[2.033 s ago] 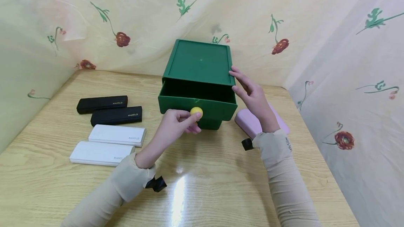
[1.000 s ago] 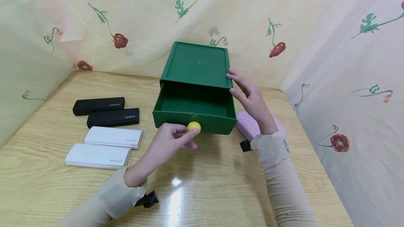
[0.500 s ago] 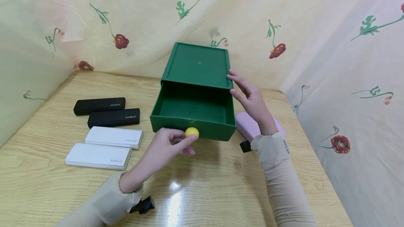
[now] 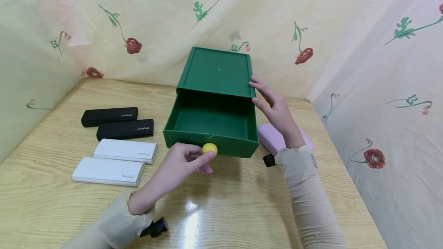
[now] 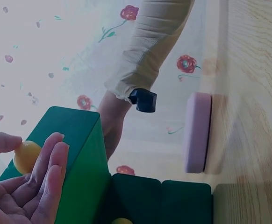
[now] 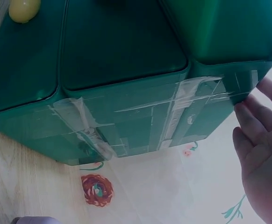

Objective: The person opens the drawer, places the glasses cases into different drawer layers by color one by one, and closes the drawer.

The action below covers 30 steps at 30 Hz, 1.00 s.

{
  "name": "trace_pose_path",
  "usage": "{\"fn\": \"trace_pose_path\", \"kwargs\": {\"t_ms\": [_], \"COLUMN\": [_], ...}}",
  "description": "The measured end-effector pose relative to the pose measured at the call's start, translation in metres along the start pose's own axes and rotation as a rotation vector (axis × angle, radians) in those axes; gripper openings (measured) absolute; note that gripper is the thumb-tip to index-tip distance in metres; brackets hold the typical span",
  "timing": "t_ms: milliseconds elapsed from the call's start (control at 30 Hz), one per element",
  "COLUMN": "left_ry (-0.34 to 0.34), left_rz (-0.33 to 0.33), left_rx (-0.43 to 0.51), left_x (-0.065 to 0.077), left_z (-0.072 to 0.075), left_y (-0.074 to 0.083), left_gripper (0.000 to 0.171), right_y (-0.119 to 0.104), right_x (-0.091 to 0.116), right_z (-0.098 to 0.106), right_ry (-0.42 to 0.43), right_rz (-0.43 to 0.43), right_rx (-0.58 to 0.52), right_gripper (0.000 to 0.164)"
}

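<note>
- Left hand (image 4: 180,161): I pinch the yellow knob (image 4: 209,148), just below centre frame!
- Right hand (image 4: 277,112): fingers spread, I touch the green cabinet (image 4: 219,70), upper centre.
- Drawer (image 4: 212,121) juts right out, mid-frame!

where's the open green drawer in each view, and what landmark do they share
Head: open green drawer, just below centre.
Left wrist: drawer at lower left, partly behind the left hand.
Right wrist: drawer at upper right.
Shared landmark: right hand.
</note>
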<state>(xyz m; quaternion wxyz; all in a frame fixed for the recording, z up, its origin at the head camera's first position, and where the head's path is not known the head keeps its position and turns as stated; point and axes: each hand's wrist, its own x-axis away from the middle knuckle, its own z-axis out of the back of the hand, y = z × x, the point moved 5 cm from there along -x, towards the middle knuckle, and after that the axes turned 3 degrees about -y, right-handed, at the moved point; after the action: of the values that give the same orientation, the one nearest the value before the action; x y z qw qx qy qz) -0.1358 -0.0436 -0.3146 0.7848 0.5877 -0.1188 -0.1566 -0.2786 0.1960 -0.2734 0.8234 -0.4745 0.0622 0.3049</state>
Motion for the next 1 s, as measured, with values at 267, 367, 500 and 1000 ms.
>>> {"fn": "trace_pose_path", "kwargs": {"t_ms": [267, 367, 500, 1000], "left_ry": [-0.030, -0.031, -0.038, -0.052], "left_rz": [-0.006, -0.013, 0.006, -0.011], "left_rx": [-0.031, -0.038, -0.057, -0.002], "left_x": [0.0007, 0.0006, -0.0001, 0.0004], "left_z": [0.0003, 0.0004, -0.0002, -0.0002], "left_y": [0.0003, 0.0008, -0.0012, -0.0026], "left_gripper": [0.034, 0.034, 0.035, 0.036], "right_y": [-0.0021, -0.0020, -0.0020, -0.0004], "right_x": [-0.0012, -0.0029, -0.0037, -0.0039], "right_z": [0.0014, 0.0014, 0.0003, -0.0021], "right_ry": [-0.005, -0.009, -0.020, -0.034], "right_rz": [-0.048, -0.070, -0.081, -0.059], "right_rx": [0.068, 0.076, 0.061, 0.001], "right_gripper": [0.052, 0.053, 0.055, 0.055]}}
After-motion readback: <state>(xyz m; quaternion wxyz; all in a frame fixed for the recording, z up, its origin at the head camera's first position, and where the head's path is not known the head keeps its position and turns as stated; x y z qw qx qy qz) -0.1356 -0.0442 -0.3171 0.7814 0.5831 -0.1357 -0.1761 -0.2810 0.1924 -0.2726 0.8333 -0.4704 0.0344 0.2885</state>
